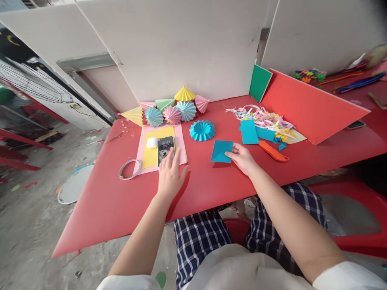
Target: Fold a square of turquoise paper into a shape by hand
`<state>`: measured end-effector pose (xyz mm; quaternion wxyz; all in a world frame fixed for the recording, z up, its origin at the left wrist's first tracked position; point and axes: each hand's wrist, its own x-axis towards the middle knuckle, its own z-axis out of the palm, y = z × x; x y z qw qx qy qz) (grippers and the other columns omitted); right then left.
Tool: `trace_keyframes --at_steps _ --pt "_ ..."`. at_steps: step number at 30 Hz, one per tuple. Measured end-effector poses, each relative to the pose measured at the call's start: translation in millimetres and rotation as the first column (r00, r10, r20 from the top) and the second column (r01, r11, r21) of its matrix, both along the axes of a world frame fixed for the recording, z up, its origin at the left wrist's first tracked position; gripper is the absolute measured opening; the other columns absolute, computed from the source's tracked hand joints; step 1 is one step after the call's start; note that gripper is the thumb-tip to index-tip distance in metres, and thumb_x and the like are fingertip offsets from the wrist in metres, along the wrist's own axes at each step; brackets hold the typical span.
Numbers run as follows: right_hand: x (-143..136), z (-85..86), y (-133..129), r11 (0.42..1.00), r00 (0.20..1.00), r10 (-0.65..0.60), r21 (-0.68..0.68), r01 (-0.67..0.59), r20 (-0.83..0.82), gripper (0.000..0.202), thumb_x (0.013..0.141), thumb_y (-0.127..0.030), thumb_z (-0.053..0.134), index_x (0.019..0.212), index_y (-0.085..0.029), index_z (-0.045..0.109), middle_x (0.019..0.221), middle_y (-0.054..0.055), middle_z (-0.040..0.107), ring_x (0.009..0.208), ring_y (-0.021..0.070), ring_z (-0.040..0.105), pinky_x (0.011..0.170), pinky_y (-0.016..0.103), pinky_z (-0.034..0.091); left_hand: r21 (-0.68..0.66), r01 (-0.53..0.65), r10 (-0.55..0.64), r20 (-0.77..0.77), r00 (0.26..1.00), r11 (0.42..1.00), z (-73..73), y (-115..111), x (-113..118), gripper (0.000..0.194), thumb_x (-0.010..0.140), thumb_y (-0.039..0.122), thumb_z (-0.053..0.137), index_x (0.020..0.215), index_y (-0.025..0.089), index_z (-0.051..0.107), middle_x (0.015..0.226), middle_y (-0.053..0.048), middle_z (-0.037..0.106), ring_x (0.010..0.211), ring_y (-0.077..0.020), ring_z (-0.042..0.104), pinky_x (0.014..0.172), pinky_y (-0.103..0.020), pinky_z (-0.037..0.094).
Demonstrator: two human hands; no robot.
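Observation:
My right hand (242, 159) pinches the right edge of a blue piece of paper (220, 151) just over the red table. My left hand (169, 175) has its fingers spread, and its fingertips reach over the lower part of a phone (165, 144) with a lit screen; whether they touch it I cannot tell. The phone lies on yellow and pink paper sheets (180, 141), beside a white earbud case (152, 142). Behind the held paper sits a pleated blue paper ring (202, 130). More blue paper (249, 132) lies right of my right hand.
Folded paper fans (185, 94) are stacked against the white panel. Paper scraps (260, 117), an orange-handled tool (273, 152) and a leaning red board (314, 104) stand right. A roll of tape (130, 169) lies left on the red table (115, 213).

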<state>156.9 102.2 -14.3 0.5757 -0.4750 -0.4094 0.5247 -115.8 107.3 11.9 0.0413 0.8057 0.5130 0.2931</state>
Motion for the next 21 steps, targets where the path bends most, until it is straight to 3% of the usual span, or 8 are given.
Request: trace_keyframes --at_steps 2,5,8,12,17,21 --pt "1 1.2 0 1.0 1.0 0.011 -0.011 -0.011 -0.024 0.039 0.064 -0.031 0.074 0.1 -0.028 0.058 0.09 -0.001 0.07 0.087 0.019 0.066 0.086 0.039 0.049 0.033 -0.076 0.078 -0.044 0.996 0.997 -4.2 -5 -27 0.076 0.084 0.032 0.049 0.145 0.021 0.006 0.149 -0.016 0.021 0.133 -0.0336 0.028 0.103 -0.055 0.026" --pt "1 5.8 -2 0.999 0.999 0.018 -0.03 -0.019 -0.05 0.052 0.064 -0.029 0.074 0.112 -0.032 0.053 0.086 -0.003 0.07 0.086 0.018 0.066 0.086 0.038 0.049 0.025 -0.053 0.055 -0.065 0.996 0.998 -8.4 -7 -48 0.08 0.085 0.023 0.043 0.144 0.023 -0.011 0.148 -0.017 0.021 0.121 -0.0295 0.047 0.107 -0.057 0.015" --pt "0 10.1 -4 0.999 0.999 0.012 -0.049 -0.015 -0.046 0.058 0.065 -0.028 0.073 0.117 -0.034 0.05 0.081 -0.004 0.07 0.084 0.0175 0.066 0.086 0.038 0.05 0.018 -0.033 0.035 -0.065 0.997 0.999 -9.9 -7 -47 0.081 0.085 0.021 0.043 0.143 0.023 -0.013 0.149 -0.017 0.02 0.115 -0.0271 0.054 0.108 -0.056 0.014" --pt "0 10.2 -5 0.998 1.0 0.011 -0.057 -0.013 -0.027 0.061 0.065 -0.029 0.073 0.12 -0.035 0.049 0.081 -0.004 0.07 0.084 0.0178 0.066 0.087 0.039 0.05 0.017 -0.031 0.033 -0.159 0.987 0.999 -10.0 -6 -39 0.08 0.085 0.024 0.043 0.143 0.021 -0.011 0.148 -0.018 0.02 0.123 -0.0288 0.046 0.108 -0.057 0.013" --pt "3 6.7 -4 0.998 1.0 0.021 -0.058 -0.022 -0.017 0.061 0.066 -0.03 0.072 0.121 -0.036 0.048 0.082 -0.004 0.069 0.085 0.0189 0.066 0.088 0.041 0.049 -0.025 -0.038 0.031 -0.245 0.969 0.999 -9.4 -5 -40 0.081 0.085 0.03 0.045 0.143 0.017 -0.009 0.142 -0.017 0.035 0.128 -0.0277 0.04 0.107 -0.056 0.016" --pt "3 6.1 -4 0.998 1.0 0.024 -0.056 -0.024 0.003 0.062 0.066 -0.03 0.072 0.122 -0.036 0.047 0.083 -0.003 0.069 0.088 0.0205 0.065 0.09 0.043 0.048 -0.003 -0.045 0.042 -0.281 0.959 0.999 -8.2 -4 -39 0.079 0.085 0.032 0.044 0.144 0.017 -0.007 0.144 -0.017 0.032 0.128 -0.0269 0.04 0.108 -0.053 0.017"
